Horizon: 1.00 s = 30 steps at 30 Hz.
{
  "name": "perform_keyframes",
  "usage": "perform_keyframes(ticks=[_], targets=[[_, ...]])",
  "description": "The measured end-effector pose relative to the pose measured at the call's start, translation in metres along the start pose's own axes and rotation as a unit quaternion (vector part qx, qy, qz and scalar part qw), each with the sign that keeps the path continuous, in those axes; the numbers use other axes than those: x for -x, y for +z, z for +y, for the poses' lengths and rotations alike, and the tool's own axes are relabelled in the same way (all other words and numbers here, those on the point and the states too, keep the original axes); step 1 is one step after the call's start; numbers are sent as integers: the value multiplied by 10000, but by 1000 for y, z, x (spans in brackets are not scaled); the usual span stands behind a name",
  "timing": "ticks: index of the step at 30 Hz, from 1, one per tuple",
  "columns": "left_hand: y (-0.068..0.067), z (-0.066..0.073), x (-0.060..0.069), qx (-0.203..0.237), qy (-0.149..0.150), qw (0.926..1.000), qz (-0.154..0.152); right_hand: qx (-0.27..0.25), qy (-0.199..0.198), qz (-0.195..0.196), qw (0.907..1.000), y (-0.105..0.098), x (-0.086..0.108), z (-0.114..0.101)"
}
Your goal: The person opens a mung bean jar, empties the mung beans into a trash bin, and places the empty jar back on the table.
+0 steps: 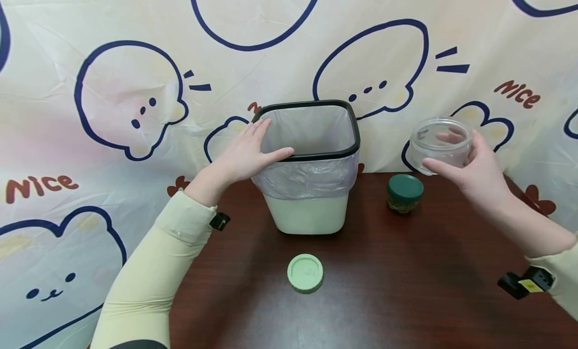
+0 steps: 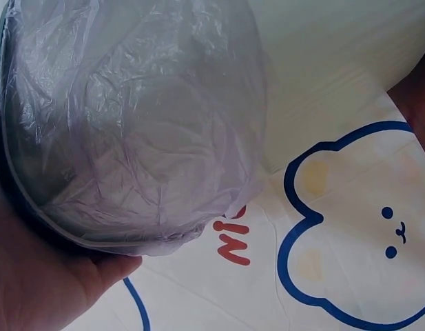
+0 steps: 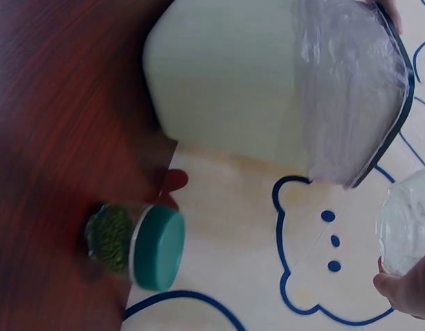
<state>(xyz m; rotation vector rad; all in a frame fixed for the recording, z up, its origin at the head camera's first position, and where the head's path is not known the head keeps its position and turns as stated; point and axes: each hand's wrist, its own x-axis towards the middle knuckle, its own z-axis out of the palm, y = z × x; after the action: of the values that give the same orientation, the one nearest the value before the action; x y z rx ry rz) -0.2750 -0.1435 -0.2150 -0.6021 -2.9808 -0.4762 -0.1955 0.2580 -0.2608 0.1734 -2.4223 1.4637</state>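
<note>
A white bin (image 1: 311, 216) with a black rim and a translucent liner bag (image 1: 307, 181) folded over it stands at the table's back. My left hand (image 1: 246, 151) rests at the rim's left front corner, thumb and fingers spread and fairly straight. In the left wrist view the hand (image 2: 54, 289) lies against the dark rim beside the liner. To the right of the bin, my right hand (image 1: 478, 173) holds a clear, lidless jar (image 1: 440, 143) in the air, thumb in front and fingers behind. Only part of that jar (image 3: 408, 221) shows in the right wrist view.
Below the raised jar, a small jar with a green lid (image 1: 405, 188) and green contents stands on the dark wooden table (image 1: 384, 289). A light green round lid (image 1: 305, 273) lies in front of the bin. A patterned cloth (image 1: 135, 198) hangs behind.
</note>
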Motion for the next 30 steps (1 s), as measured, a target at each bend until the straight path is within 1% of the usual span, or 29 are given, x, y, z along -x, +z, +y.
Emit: perform_keyframes(ticks=[5, 9, 12, 16, 19, 25, 28, 30], targets=[[1, -1, -2, -51, 21, 10000, -40, 171, 200, -20, 9997, -12, 7, 14], [3, -2, -3, -48, 86, 9999, 84, 456, 253, -17, 9986, -20, 11, 27], [7, -2, -3, 22, 192, 9992, 340, 619, 97, 75, 9980, -21, 14, 36], [14, -4, -1, 122, 442, 9959, 777, 679, -55, 112, 9976, -21, 20, 47], [18, -6, 3, 115, 608, 9927, 1032, 737, 49, 68, 9972, -21, 25, 55], [20, -10, 12, 0, 750, 9886, 1304, 935, 326, 74, 9951, -18, 31, 71], [21, -14, 17, -51, 882, 9842, 1533, 968, 375, 117, 9945, -18, 33, 79], [22, -17, 22, -89, 963, 9801, 1735, 1006, 410, 154, 9940, -19, 34, 84]])
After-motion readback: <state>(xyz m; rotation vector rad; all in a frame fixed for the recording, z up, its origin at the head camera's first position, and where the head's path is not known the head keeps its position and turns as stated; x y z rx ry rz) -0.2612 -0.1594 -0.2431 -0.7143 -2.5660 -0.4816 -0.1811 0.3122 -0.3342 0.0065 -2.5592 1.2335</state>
